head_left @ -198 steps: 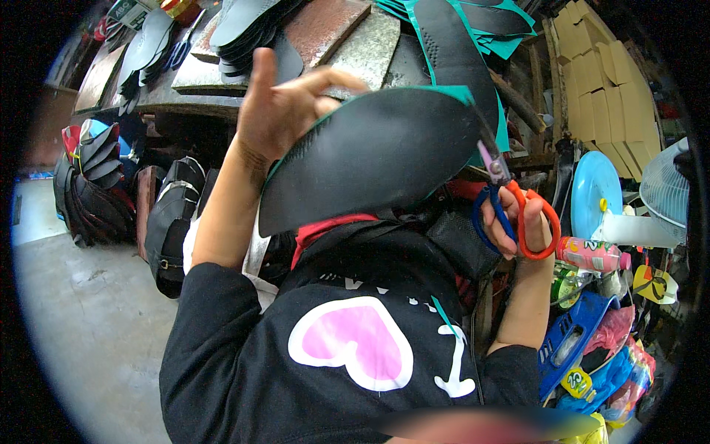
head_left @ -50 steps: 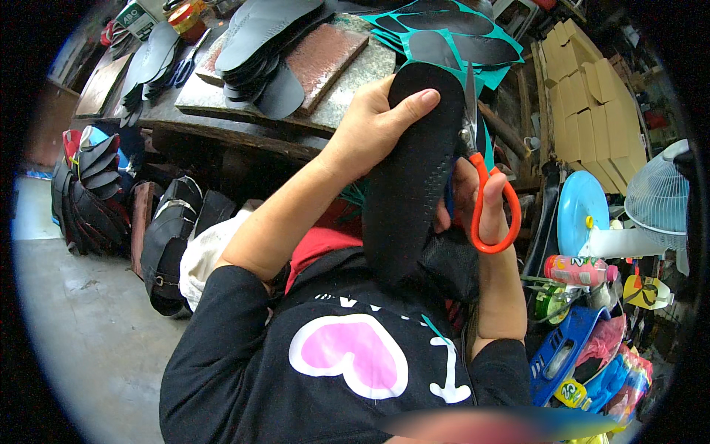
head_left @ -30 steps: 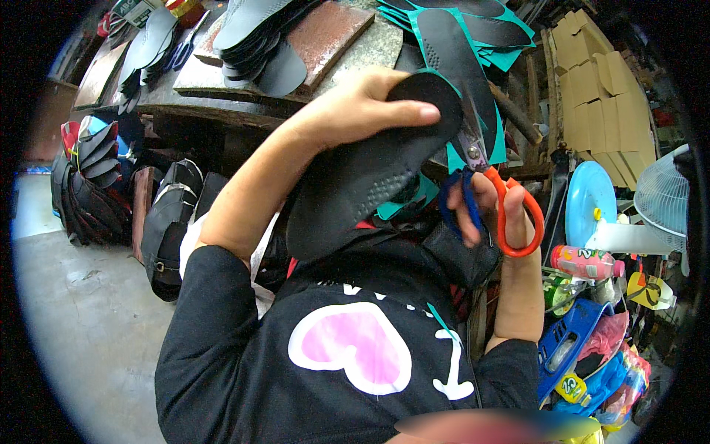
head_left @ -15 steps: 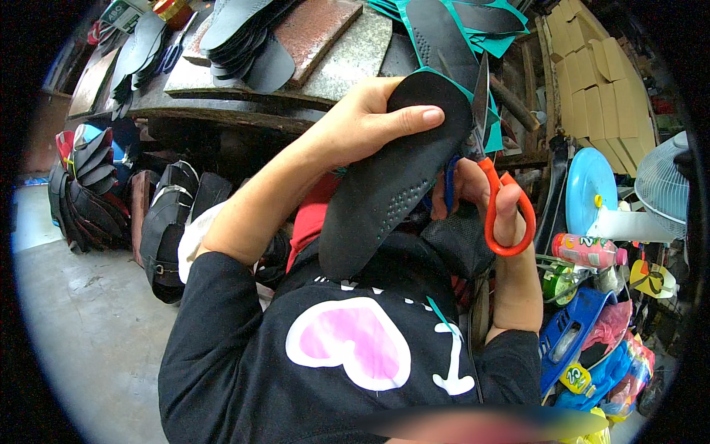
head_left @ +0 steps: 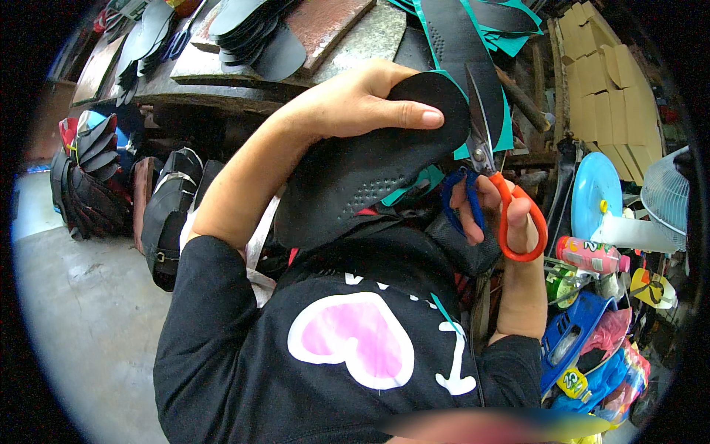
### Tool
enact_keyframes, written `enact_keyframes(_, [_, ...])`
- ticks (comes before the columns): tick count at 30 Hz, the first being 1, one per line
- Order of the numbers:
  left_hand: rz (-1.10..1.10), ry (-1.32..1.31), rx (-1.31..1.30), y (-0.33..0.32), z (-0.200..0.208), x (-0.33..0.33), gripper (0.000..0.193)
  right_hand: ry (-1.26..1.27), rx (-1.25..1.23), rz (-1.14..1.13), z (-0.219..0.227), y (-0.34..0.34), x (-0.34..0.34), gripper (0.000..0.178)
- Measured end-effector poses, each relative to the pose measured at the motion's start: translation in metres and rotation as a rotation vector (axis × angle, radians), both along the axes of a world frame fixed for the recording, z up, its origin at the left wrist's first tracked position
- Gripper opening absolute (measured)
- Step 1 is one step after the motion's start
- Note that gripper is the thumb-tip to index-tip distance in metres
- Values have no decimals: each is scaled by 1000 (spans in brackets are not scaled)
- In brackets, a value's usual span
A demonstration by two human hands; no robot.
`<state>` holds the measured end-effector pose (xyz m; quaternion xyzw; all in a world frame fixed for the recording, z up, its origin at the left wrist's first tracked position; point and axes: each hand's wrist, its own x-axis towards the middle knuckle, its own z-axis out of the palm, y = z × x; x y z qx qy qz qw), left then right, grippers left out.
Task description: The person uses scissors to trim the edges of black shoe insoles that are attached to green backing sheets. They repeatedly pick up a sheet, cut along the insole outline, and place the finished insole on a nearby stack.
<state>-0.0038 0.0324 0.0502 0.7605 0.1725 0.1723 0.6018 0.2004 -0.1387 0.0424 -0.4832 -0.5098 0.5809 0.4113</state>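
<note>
A black insole (head_left: 347,174) with rows of small raised dots lies in the grip of my left hand (head_left: 370,103). My thumb presses on its top face near the far end, and the fingers are hidden underneath. In my right hand (head_left: 492,211) is a pair of scissors (head_left: 482,155) with one orange-red and one blue handle loop. The handles stand apart, and the blades point away from me beside the insole's right edge. Black sheet material with teal edging (head_left: 455,44) runs beyond the insole and blades. Some teal material (head_left: 418,186) shows below the insole's right side.
Stacked dark insoles (head_left: 255,37) and stone slabs (head_left: 355,44) lie on the bench ahead. Tan cardboard pieces (head_left: 610,103), a blue round lid-like disc (head_left: 595,192), a fan (head_left: 665,192) and a pink bottle (head_left: 592,254) are at right. Bundled black pieces (head_left: 89,177) stand on the left floor.
The insole's near end has swung to the left, uncovering teal material beneath it. The scissors' handles have shifted slightly right and the blue loop shows more fully.
</note>
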Motion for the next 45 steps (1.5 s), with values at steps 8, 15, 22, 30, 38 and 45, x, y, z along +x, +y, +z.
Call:
enact_keyframes(8, [-124, 59, -44, 7, 5, -7, 36, -54, -80, 39, 0, -3, 7, 95])
enact_keyframes(15, [-187, 134, -40, 12, -1, -10, 38, -117, -110, 120, 1, -4, 20, 90])
enact_keyframes(22, [-321, -239, -805, 26, -22, -37, 77, -58, -109, 23, -9, -14, 27, 88])
enact_keyframes(30, [-79, -998, -727, -12, -45, -9, 51, 46, -10, -223, -29, -3, 10, 85])
enact_keyframes(38, [683, -528, -239, -58, -30, 15, 17, -25, -4, -89, -33, 7, -7, 95])
enact_keyframes(45, [713, -522, -335, -60, -39, 14, 16, 82, -38, -81, -23, 6, -12, 101])
